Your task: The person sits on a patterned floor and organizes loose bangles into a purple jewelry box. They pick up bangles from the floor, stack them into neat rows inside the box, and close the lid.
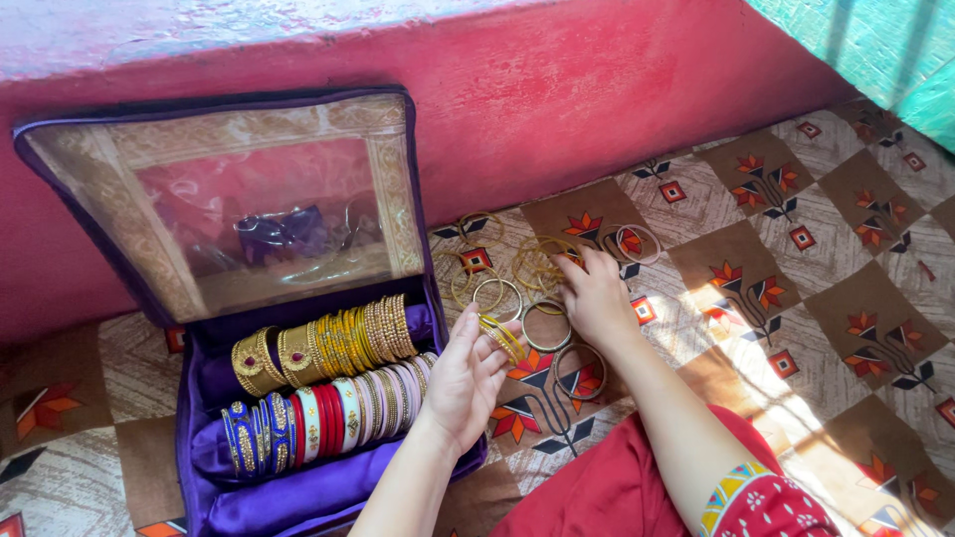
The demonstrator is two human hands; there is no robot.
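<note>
Here I look down at a purple bangle box (298,497) lying open on a patterned floor mat (796,259), its clear-windowed lid (239,199) propped back against the red wall (557,89). I take the box as my landmark. Inside it, two padded rolls carry rows of bangles: gold ones (328,348) on the far roll, blue, red, white and pink ones (318,418) on the near roll, threaded that way, I judge, so they stay ordered and do not knock about.

Just to the right of the box, my left hand (468,383) is raised palm-up with the wrist bent back, and its grip is closed on a small stack of thin gold bangles (504,338), pinched between thumb and fingertips so the set keeps together. Farther right of the box, loose gold bangles (542,264) lie scattered on the mat, some overlapping, some apart. My right hand (594,298) reaches across them, palm down, fingers spread and lightly curled, fingertips touching the loose rings; I cannot tell whether that grip has closed on one. A red garment (617,492) covers my lap below.
</note>
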